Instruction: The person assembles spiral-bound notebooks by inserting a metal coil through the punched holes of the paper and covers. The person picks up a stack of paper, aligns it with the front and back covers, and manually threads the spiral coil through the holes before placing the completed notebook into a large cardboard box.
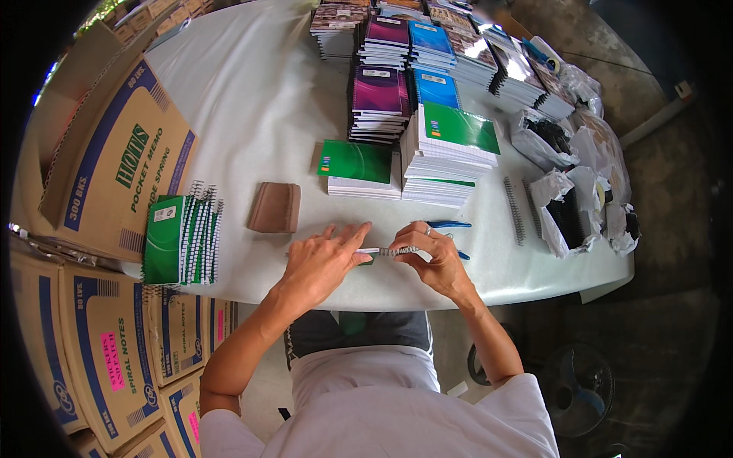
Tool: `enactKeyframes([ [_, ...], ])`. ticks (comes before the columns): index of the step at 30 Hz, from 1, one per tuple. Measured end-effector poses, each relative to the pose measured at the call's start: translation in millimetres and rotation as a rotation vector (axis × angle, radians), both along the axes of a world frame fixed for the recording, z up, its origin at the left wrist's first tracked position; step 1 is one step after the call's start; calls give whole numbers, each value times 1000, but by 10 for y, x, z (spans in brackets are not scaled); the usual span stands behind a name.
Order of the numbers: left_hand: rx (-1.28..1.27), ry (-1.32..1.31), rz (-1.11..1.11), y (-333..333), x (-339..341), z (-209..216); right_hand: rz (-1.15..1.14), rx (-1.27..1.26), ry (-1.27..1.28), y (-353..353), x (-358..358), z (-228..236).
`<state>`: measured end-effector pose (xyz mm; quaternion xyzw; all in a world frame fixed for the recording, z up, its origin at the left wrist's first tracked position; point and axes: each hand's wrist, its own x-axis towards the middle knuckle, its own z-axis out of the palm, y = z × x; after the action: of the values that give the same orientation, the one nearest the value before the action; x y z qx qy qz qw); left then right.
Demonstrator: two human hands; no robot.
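Pressing flat on a small notepad at the near edge of the white worktop, the left hand lies open with its fingers spread, while the right hand pinches the notepad's wire spiral binding between thumb and fingertips. The pad is mostly hidden under the two hands; only its thin white edge and the coil show.

Crumpled white plastic bags sit at the right end of the worktop, open at the top and holding bundles of black spiral coils. Two loose black coils lie just beside them. Cardboard cartons are stacked at the left, below and beside the worktop; what they hold cannot be seen.

Blue-handled pliers lie just behind the right hand. A brown pad rests a little beyond the left hand. A row of finished green notebooks with white spirals lies at the left edge. Beyond the hands stand stacks of green-covered sheets, and behind these stand piles of purple notebooks and blue notebooks, filling the far side.
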<state>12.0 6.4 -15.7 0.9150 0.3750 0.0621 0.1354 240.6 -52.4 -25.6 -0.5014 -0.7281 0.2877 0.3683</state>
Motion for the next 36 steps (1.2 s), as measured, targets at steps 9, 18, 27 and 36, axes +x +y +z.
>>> enactKeyframes([
  [9, 53, -81, -45, -124, 116, -10, 14, 79, -393, -119, -142, 227],
  [18, -111, 162, -210, -198, -86, 163, 261, -137, -210, 500, -35, 236],
  [27, 177, -46, -60, -349, -302, -34, 456, 210, -455, 1545, -1252, -243],
  [36, 235, -166, 33, -206, -412, -156, 604, -464, 194, 604, 280, 331],
])
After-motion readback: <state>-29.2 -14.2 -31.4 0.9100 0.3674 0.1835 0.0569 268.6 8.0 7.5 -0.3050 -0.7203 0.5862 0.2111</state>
